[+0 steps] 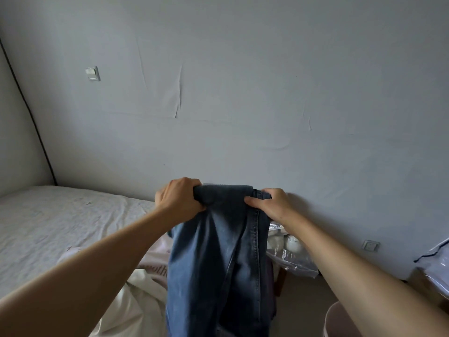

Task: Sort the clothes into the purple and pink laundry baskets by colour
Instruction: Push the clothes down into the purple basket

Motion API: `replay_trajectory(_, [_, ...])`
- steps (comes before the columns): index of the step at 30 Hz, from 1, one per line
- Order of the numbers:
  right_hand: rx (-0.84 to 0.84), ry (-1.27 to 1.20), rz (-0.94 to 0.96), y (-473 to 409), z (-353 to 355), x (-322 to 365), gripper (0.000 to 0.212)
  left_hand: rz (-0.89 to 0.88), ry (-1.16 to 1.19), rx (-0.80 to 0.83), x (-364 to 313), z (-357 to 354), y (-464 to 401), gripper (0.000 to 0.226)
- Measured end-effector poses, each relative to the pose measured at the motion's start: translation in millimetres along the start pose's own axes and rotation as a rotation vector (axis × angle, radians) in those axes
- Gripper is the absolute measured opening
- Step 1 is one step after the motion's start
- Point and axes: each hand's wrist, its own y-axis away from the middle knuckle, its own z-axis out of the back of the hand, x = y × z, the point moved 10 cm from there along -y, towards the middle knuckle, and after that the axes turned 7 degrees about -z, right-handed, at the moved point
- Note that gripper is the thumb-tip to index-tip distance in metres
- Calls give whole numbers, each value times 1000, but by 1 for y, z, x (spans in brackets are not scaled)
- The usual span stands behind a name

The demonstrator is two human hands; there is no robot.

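Observation:
A pair of blue jeans (218,259) hangs in front of me, held up at its top edge. My left hand (178,198) grips the left end of that edge, and my right hand (269,205) grips the right end. The legs drop out of the frame at the bottom. A pale pink garment with printed letters (155,263) and a cream-white cloth (126,305) lie on the bed behind the jeans. The rim of a pink laundry basket (334,317) shows at the lower right, under my right forearm. No purple basket is in view.
The bed (48,227) with a light patterned sheet fills the left. A grey wall (243,93) stands close behind. Clear plastic bags (289,254) sit on a low stand right of the jeans, and another bag (435,261) lies at the right edge.

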Motion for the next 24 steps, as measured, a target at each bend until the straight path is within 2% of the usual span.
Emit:
replay_trajectory(1, [-10,88,15,1,2,1,41,14,10,15,2,-1,0,26])
replay_trajectory(4, [74,516,110,11,-15,14,117,10,10,77,5,-11,-2,27])
replay_trajectory(5, [96,679,182,17,-28,20,129,1,-9,92,5,-15,-3,28])
replay_trajectory(7, [77,938,312,29,-53,25,135,-11,16,118,4,-25,-4,31])
replay_trajectory(9, [-47,1039,369,35,-65,24,120,-20,95,149,4,-34,-3,32])
replay_trajectory(11, [-196,998,408,36,-59,25,80,-24,104,206,5,-41,1,33])
replay_trajectory(13, [-237,927,382,38,-52,26,50,-42,44,260,5,-45,7,35])
replay_trajectory(16, [-215,923,331,40,-52,22,40,-165,-134,246,-12,-45,15,47])
replay_trajectory(20, [-211,1017,244,50,-53,12,34,-378,-362,327,-46,-73,36,92])
replay_trajectory(22, [-199,1034,207,54,-50,6,32,-429,-452,332,-56,-88,45,95])
replay_trajectory(24, [-188,1034,171,59,-45,-3,31,-452,-437,283,-67,-95,50,85])
